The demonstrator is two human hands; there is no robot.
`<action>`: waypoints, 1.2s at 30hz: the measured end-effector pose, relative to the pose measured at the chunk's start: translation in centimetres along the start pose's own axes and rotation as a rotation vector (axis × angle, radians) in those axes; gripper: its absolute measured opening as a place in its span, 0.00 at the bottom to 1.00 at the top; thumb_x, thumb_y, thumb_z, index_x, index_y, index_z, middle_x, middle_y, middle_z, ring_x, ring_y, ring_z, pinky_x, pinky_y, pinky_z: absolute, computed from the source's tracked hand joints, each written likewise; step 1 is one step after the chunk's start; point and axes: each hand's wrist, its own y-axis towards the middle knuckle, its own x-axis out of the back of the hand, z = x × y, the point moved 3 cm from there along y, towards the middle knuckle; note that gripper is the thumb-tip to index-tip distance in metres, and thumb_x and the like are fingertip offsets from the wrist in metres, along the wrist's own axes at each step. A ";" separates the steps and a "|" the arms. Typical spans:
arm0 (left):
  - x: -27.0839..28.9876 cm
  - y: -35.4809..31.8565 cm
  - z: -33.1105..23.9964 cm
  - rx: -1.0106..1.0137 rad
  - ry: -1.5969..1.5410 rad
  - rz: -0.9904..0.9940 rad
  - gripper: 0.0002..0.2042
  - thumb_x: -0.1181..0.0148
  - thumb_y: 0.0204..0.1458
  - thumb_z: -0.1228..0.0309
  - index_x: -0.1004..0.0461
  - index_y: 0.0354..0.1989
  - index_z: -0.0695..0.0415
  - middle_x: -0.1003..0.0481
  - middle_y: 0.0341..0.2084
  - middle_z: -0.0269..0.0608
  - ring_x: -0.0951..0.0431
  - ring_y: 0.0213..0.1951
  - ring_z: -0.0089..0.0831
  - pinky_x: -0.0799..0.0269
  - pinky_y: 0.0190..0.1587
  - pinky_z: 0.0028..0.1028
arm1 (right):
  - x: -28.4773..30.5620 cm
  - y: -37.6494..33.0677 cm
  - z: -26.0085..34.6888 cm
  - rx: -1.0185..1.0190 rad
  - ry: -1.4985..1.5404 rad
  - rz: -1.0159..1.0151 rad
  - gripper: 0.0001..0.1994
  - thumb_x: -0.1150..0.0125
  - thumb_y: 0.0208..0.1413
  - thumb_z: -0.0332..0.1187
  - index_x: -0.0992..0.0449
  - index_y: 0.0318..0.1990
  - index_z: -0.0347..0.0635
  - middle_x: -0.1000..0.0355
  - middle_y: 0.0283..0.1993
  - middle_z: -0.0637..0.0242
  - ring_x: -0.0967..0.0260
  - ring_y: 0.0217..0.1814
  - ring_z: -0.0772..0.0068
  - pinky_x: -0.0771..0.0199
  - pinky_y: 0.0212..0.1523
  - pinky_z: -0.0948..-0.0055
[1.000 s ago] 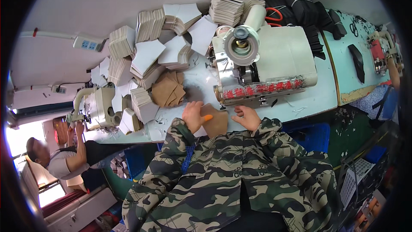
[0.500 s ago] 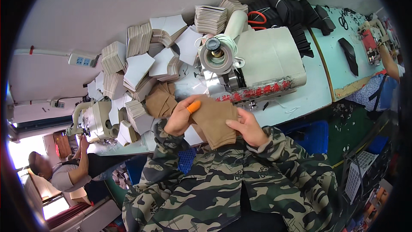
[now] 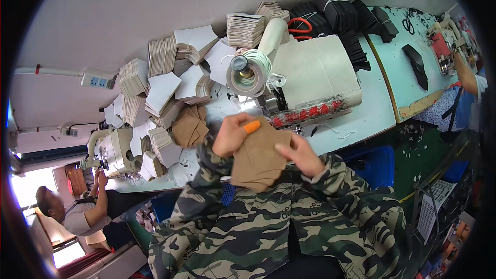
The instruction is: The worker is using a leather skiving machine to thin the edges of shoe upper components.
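The pieces (image 3: 258, 160) in your grip are plain brown; the finger cover (image 3: 252, 126) on your left hand (image 3: 229, 137) is bright orange. Below your grip, your jacket (image 3: 243, 227) is camouflage in green, black and tan. Left of your grip, stacks (image 3: 164, 90) have white tops and beige edges. Beyond it, the machine (image 3: 315, 72) is cream with red lettering, the table (image 3: 376, 106) pale blue-green.

The left hand (image 3: 231, 135) grips, its orange-covered thumb (image 3: 252, 126) pointing right; the right hand (image 3: 304, 159) pinches opposite, thumb pointing left, both forearms (image 3: 329, 172) angled inward.
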 end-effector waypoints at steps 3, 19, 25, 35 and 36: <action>0.7 2.0 0.1 0.016 0.253 0.156 0.12 0.39 0.54 0.67 0.22 0.33 0.67 0.24 0.22 0.34 0.29 0.24 0.19 0.31 0.27 0.24 | 2.2 1.7 -0.4 0.126 -0.136 -0.043 0.12 0.39 0.57 0.32 0.25 0.44 0.33 0.25 0.35 0.67 0.30 0.36 0.81 0.28 0.36 0.78; 2.6 4.8 0.5 -0.071 0.538 0.208 0.16 0.45 0.57 0.62 0.22 0.33 0.65 0.25 0.19 0.42 0.29 0.21 0.24 0.32 0.27 0.28 | 4.5 2.3 -0.4 -0.170 0.051 0.031 0.15 0.45 0.61 0.33 0.28 0.53 0.36 0.25 0.45 0.64 0.26 0.43 0.73 0.25 0.41 0.73; 0.7 5.1 -1.1 -0.209 0.688 0.171 0.14 0.47 0.59 0.65 0.24 0.35 0.67 0.27 0.18 0.40 0.32 0.24 0.20 0.35 0.28 0.27 | 4.7 0.8 -1.4 -0.179 0.202 -0.046 0.14 0.45 0.61 0.32 0.27 0.51 0.35 0.25 0.44 0.65 0.27 0.45 0.73 0.25 0.44 0.70; -3.1 -3.0 -0.9 -0.275 0.430 0.081 0.09 0.39 0.51 0.69 0.22 0.35 0.63 0.22 0.28 0.51 0.22 0.28 0.34 0.27 0.35 0.29 | 6.7 -1.7 8.3 0.801 -1.260 -0.539 0.20 0.35 0.46 0.32 0.26 0.48 0.39 0.27 0.43 0.59 0.30 0.43 0.57 0.31 0.45 0.62; -2.6 -3.5 -1.3 -0.213 0.398 0.064 0.07 0.38 0.51 0.73 0.22 0.34 0.66 0.21 0.27 0.42 0.24 0.31 0.23 0.28 0.37 0.24 | 5.7 -1.6 6.3 0.552 -0.952 -0.314 0.19 0.35 0.49 0.33 0.27 0.48 0.37 0.26 0.40 0.60 0.28 0.40 0.63 0.30 0.42 0.66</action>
